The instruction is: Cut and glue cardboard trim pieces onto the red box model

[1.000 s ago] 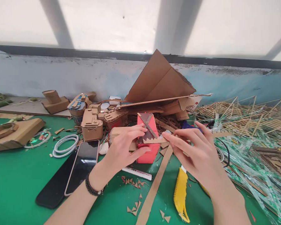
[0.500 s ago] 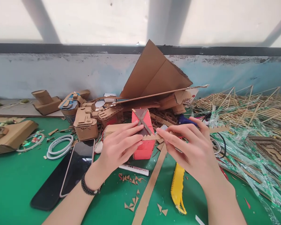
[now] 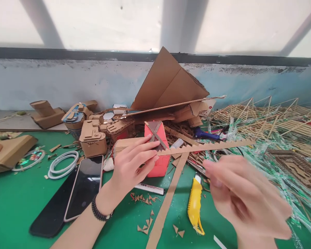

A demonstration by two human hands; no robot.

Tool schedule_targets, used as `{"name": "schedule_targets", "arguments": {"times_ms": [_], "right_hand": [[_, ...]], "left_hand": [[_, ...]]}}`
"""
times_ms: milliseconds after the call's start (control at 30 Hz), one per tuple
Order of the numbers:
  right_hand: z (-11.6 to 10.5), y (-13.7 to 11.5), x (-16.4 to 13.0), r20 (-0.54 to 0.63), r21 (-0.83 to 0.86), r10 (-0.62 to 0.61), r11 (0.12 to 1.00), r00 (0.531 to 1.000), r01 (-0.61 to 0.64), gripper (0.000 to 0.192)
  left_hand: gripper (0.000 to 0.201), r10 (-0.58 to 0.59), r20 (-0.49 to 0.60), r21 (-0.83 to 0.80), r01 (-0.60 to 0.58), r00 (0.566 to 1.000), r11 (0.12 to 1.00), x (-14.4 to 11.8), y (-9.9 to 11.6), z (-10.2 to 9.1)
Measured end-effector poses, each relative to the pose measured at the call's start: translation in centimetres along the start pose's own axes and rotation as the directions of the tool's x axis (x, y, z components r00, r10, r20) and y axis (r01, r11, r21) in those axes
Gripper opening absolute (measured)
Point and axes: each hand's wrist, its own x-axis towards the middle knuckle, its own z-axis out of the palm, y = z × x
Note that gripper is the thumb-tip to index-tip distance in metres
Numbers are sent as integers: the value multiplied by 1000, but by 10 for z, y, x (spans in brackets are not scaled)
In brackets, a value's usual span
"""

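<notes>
My left hand [image 3: 131, 166] is closed at the fingertips on a long cardboard strip with a saw-toothed edge [image 3: 209, 146]. It presses the strip's left end against the front of a small red box [image 3: 156, 167], whose dark upper panel carries crossed brown strips. The rest of the toothed strip sticks out to the right, unsupported by a hand. Blurred by motion, my right hand [image 3: 245, 193] is below and apart from the strip, its fingers curled together with nothing visible in them. Left of it lies a yellow utility knife [image 3: 195, 204], blade end away from me.
A plain cardboard strip [image 3: 168, 197] runs toward me between small cardboard triangles [image 3: 143, 198]. A white marker [image 3: 149, 188] lies before the box. Phones [image 3: 84, 186], a coiled white cable [image 3: 63, 164] and cardboard models [image 3: 92, 140] are left; plastic wrap and sticks [image 3: 264, 124] crowd the right.
My right hand has let go of the toothed strip and moved right and toward me, uncovering the strip's middle and the knife's blade end. My left hand stays on the strip at the red box.
</notes>
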Motion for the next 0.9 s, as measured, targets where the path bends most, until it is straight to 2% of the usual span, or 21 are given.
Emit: {"name": "schedule_targets", "arguments": {"times_ms": [67, 100, 200, 267, 333, 400, 500, 667, 833, 900], "right_hand": [[-8, -3, -18, 104, 60, 80, 994, 991, -86, 47], [-10, -2, -29, 147, 17, 138, 990, 979, -142, 38], [-15, 7, -59, 216, -346, 385, 890, 897, -298, 12], [-16, 18, -75, 257, -499, 465, 815, 847, -295, 20], [-20, 30, -87, 341, -599, 480, 773, 808, -207, 28], [-27, 41, -99, 454, -661, 506, 744, 733, -104, 31], [-42, 51, -117, 540, -690, 558, 723, 630, -48, 30], [-61, 57, -136, 559, -705, 629, 703, 540, -90, 35], [-69, 69, -133, 646, -610, 614, 772, 454, -176, 43], [-71, 76, -130, 674, -593, 618, 779, 405, -204, 39]], "left_hand": [[27, -14, -19, -6, 14, 1000, 1000, 1, 3, 2], [26, -25, -29, -8, 25, 999, 1000, 1, 4, 2], [23, -73, -53, -14, 72, 996, 997, 1, 7, 4], [20, -94, -63, -24, 92, 994, 995, 1, 8, 5], [19, -105, -74, -48, 101, 992, 994, 1, 9, 5], [18, -118, -78, -69, 112, 990, 991, 1, 9, 6], [16, -151, -80, -87, 144, 985, 986, 1, 9, 7], [15, -215, -51, -115, 208, 975, 971, 0, 11, 7], [17, -224, -40, -115, 218, 974, 969, -1, 12, 6], [19, -201, -42, -107, 196, 979, 975, 0, 11, 6]]}}
